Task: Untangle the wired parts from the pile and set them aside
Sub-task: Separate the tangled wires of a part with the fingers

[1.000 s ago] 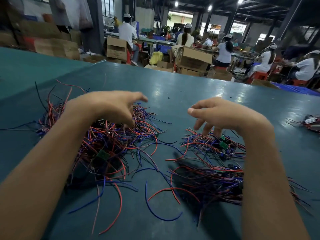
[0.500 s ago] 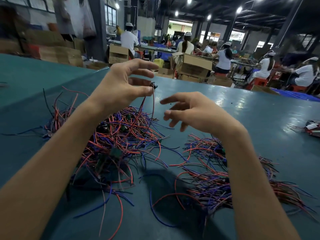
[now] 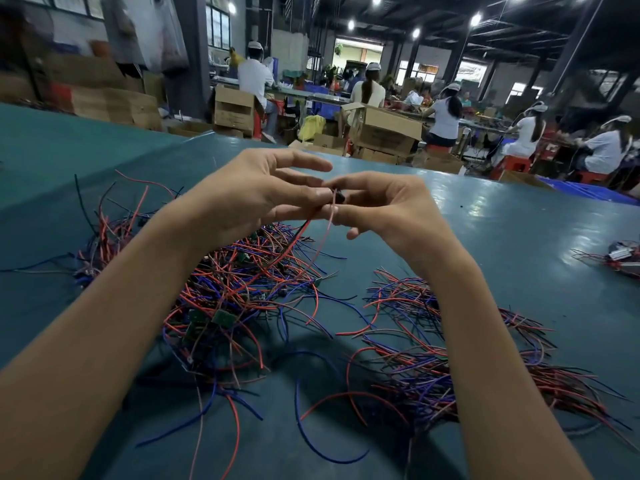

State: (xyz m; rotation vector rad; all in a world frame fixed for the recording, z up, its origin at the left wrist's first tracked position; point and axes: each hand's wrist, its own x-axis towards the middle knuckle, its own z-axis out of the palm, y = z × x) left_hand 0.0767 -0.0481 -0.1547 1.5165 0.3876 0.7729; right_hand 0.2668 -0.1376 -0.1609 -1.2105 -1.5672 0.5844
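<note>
Right hand [image 3: 391, 209] has just joined the left hand [image 3: 256, 199] on the wired part [image 3: 337, 196], a small black component. Both hands pinch it in the air above the tangled pile [image 3: 235, 292]. Right has thumb and index finger closed on it. Left holds it from the other side, thumb against fingers, its upper two fingers sticking out straight. Exact contact on the left side is partly hidden.

Two leads [image 3: 300, 232], one red and one paler, hang from the part and run down into the pile, so it's lifted but not free. My read: the two-handed grip means the tease-out step is starting. The leads have to slide out of the tangle before the part goes to the sorted pile [image 3: 433, 344] on the right of the surface [image 3: 519, 220].

Diff vs earlier frames:
- A second ago both hands were low, left dug into the tangle, right over the sorted pile, nothing lifted.
- Half a second ago left was already up with the part pinched and leads dangling. Right was open, empty, on its way in.
- Now the gap is closed and right is gripping.
- Piles look about unchanged, with green boards [image 3: 221, 318] still buried in the tangle.
- Separate bundle [image 3: 620, 259] at the far right edge hasn't moved.

Risk: a snagged lead drags neighbours up with it.
</note>
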